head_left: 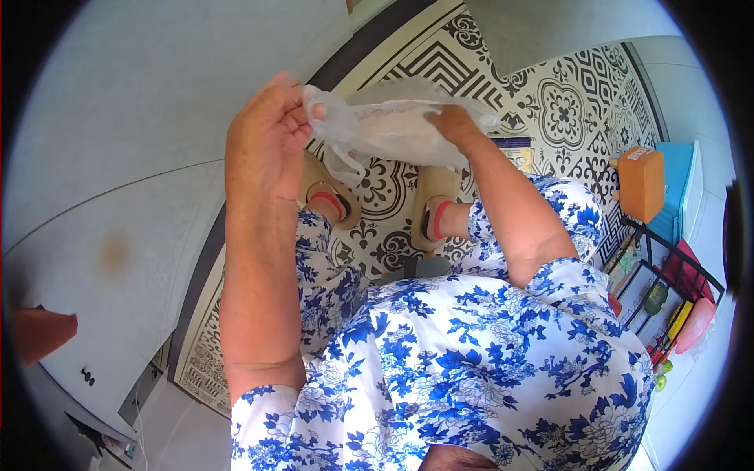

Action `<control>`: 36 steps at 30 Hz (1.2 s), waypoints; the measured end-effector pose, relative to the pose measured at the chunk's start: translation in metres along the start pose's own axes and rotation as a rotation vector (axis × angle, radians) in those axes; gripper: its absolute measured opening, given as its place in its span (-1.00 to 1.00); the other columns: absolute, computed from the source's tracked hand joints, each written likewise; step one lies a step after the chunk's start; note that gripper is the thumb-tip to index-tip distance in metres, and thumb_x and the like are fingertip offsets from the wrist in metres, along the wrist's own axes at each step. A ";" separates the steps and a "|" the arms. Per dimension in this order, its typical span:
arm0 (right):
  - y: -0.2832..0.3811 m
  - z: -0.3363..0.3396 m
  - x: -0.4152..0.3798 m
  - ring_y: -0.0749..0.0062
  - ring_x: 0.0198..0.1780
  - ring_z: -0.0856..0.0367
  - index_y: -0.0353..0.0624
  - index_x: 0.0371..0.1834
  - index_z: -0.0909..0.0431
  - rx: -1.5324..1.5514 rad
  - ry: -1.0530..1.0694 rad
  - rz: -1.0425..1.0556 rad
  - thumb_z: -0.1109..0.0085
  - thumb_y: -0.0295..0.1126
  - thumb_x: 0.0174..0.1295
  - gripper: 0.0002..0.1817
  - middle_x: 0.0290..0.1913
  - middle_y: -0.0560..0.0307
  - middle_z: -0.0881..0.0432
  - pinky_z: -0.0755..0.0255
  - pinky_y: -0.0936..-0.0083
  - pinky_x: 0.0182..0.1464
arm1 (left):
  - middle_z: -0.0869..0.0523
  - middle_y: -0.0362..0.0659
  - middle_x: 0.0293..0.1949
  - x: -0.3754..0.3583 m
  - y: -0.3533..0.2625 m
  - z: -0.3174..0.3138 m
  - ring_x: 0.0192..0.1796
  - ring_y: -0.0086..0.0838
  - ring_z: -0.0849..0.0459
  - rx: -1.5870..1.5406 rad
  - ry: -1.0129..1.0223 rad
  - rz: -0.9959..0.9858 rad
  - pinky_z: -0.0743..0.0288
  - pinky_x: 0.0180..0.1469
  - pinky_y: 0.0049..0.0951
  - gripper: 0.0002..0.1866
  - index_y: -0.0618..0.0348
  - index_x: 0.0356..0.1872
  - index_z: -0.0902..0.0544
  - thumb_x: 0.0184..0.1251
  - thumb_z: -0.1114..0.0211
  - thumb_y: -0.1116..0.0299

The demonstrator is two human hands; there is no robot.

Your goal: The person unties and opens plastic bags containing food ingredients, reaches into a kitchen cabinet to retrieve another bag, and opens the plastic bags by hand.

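Observation:
A thin translucent white plastic bag (385, 133) is stretched between my two hands, above my feet. My left hand (279, 118) has its fingers curled around the bag's gathered handle end. At the bag's other side, my right hand (455, 124) grips the plastic near its opening, the fingertips partly hidden by the folds. Something pale shows faintly through the plastic in the middle. One loose handle loop hangs down below my left hand.
My feet, in beige slippers (434, 188), stand on a black-and-white patterned mat (561, 106). To the right are an orange-brown bottle (642, 184), a light-blue container (682, 188) and a black wire rack (667, 250) holding several small items. A pale panel (118, 157) rises at the left.

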State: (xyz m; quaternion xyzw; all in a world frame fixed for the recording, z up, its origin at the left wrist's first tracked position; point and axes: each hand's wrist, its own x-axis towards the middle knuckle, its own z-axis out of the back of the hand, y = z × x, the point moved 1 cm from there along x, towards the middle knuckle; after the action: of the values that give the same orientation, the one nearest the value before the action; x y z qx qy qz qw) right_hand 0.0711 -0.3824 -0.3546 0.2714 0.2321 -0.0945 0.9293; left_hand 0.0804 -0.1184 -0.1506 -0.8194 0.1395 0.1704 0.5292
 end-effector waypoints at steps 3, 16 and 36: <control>-0.001 0.024 -0.007 -0.08 0.07 -0.48 -0.36 0.00 -0.46 -0.025 -0.291 -0.139 0.06 -0.15 0.19 -0.52 -0.04 -0.28 -0.55 -0.32 0.22 0.15 | -0.56 0.02 -0.29 -0.002 0.000 0.005 -0.27 -0.30 -0.53 -0.060 -0.111 0.035 -0.44 -0.10 -0.34 -0.56 0.43 0.01 -0.42 0.13 -0.21 0.38; 0.032 0.057 -0.025 -0.01 0.12 -0.45 -0.13 0.16 -0.43 0.568 0.015 0.034 0.00 -0.30 0.16 -0.54 0.07 -0.20 -0.51 -0.33 0.27 0.13 | -0.58 0.03 -0.25 0.032 0.019 0.020 -0.20 -0.28 -0.59 0.030 0.072 0.077 -0.43 -0.06 -0.31 -0.50 0.44 0.05 -0.40 0.15 -0.24 0.29; 0.016 0.080 -0.060 0.06 -0.02 -0.55 -0.06 0.12 -0.46 -0.458 -0.181 0.062 -0.21 -0.26 0.05 -0.50 0.02 -0.13 -0.50 -0.45 0.28 0.01 | -0.58 -0.02 -0.24 0.036 0.018 0.029 -0.16 -0.28 -0.59 -0.016 -0.049 0.057 -0.42 -0.09 -0.32 -0.64 0.28 -0.12 -0.45 0.12 -0.27 0.30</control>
State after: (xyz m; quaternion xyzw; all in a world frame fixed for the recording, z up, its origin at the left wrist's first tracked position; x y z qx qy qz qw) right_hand 0.0536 -0.4098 -0.2584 0.0512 0.1548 -0.0350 0.9860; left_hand 0.1017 -0.1004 -0.1919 -0.8150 0.1484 0.2063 0.5208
